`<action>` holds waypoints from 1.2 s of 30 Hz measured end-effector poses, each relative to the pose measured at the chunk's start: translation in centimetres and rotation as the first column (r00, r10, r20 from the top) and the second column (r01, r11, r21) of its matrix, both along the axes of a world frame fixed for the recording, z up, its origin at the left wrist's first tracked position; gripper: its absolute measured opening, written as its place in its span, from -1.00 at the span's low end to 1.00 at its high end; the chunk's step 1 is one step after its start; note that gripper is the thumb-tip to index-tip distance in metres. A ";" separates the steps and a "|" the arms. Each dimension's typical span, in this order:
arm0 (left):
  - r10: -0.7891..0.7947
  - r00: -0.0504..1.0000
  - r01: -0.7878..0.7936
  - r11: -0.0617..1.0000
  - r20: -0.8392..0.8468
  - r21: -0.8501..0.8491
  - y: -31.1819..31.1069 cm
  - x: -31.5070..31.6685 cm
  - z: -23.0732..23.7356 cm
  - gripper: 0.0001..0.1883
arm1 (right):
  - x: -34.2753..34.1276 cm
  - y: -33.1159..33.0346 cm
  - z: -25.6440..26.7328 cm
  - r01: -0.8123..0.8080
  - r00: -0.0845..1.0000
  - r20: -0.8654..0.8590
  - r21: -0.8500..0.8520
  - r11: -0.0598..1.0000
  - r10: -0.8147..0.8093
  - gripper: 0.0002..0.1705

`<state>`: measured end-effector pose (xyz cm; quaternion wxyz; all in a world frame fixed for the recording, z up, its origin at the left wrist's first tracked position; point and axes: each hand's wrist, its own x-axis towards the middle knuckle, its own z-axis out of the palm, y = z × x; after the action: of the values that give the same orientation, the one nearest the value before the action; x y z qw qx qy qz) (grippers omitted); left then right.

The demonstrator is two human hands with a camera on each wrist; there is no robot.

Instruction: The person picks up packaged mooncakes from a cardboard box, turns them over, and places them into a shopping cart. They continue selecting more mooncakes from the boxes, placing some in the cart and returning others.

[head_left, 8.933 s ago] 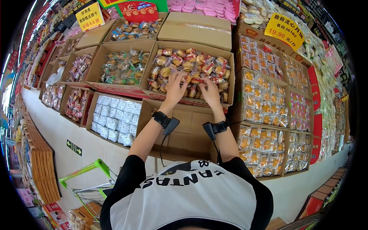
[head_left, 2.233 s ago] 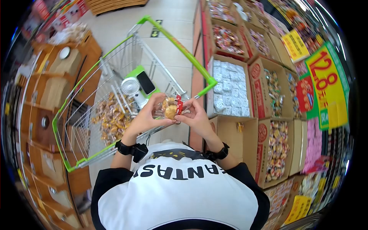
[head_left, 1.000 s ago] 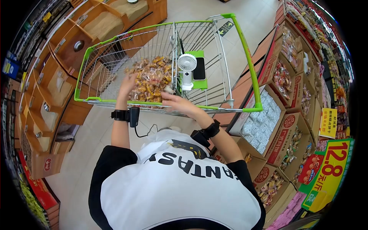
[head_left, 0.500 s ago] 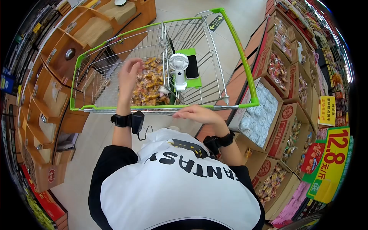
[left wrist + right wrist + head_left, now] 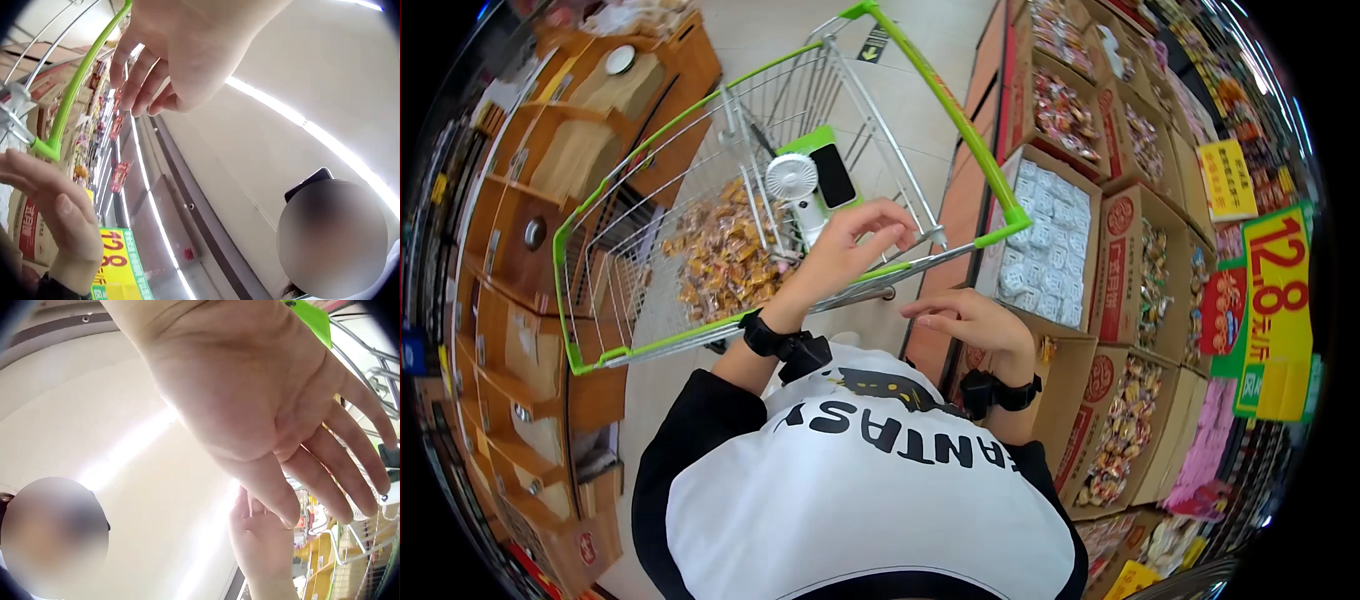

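1. Shopping cart [image 5: 690, 335] stands mostly ahead-left of the hands, its long axis slanting across the head view, handle [image 5: 980, 155] toward upper right.
2. Left hand [image 5: 847, 247] looks nearer, overlapping the near rim in that view; right hand [image 5: 982, 322] hangs near the handle's lower corner.
3. Both hands are apart, fingers loosely extended, gripping nothing.
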<state>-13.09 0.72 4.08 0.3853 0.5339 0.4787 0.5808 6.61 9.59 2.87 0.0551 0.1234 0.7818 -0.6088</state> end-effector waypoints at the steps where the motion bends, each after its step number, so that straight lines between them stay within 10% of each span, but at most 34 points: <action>1: -0.030 1.000 0.030 1.000 -0.001 0.002 0.7 0.6 -0.1 -0.87 | 0.6 0.0 0.1 0.030 1.000 -0.001 0.002 1.000 -0.030 -0.63; 12: -0.469 0.880 0.475 0.874 0.073 -0.103 5.7 7.0 -2.5 -0.87 | 7.5 -1.6 0.5 0.373 0.924 0.043 0.114 0.921 -0.380 -0.64; 36: -0.888 0.450 0.885 0.429 0.095 -0.183 10.2 20.5 -3.0 -0.86 | 18.9 -9.1 -0.7 0.867 0.487 -0.101 0.180 0.465 -0.868 -0.60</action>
<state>7.43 10.89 1.10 0.6814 0.6671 0.1877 0.2353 25.48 0.46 2.18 -0.2719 0.5089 0.6696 -0.4676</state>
